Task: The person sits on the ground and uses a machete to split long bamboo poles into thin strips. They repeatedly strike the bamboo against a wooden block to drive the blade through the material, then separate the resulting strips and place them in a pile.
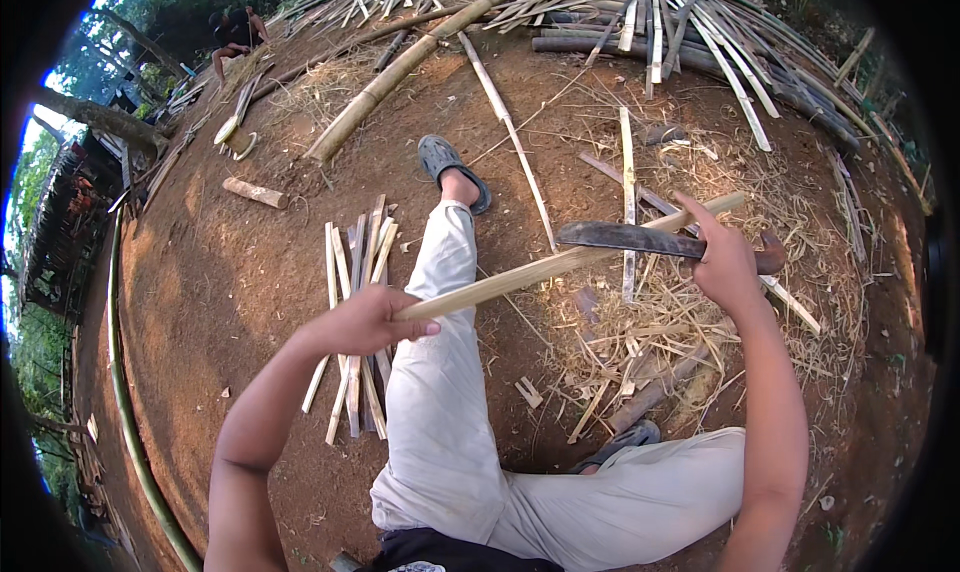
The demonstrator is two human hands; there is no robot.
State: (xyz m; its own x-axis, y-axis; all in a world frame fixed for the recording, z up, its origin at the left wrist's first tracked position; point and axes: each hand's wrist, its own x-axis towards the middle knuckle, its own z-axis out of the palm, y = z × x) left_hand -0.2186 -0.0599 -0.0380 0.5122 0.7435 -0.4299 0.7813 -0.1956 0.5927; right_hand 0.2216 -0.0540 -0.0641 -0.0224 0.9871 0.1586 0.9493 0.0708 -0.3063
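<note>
My left hand (pixel 375 320) is closed around the near end of a pale split bamboo strip (pixel 500 284), which slants up to the right across my outstretched leg. In my right hand (pixel 727 264) is a machete (pixel 620 236), gripped close to its curved wooden handle (pixel 771 256). The dark blade points left and lies over the strip's far part. My right index finger stretches out along the strip near its far end. Whether the blade's edge touches the strip, I cannot tell.
Cut strips (pixel 341 272) lie bundled left of my leg. Curly shavings (pixel 680 342) and offcuts cover the ground at right. A thick bamboo pole (pixel 400 84) and a strip heap (pixel 700 42) lie ahead. A short log (pixel 255 193) rests at left. Another person (pixel 236 42) sits far left.
</note>
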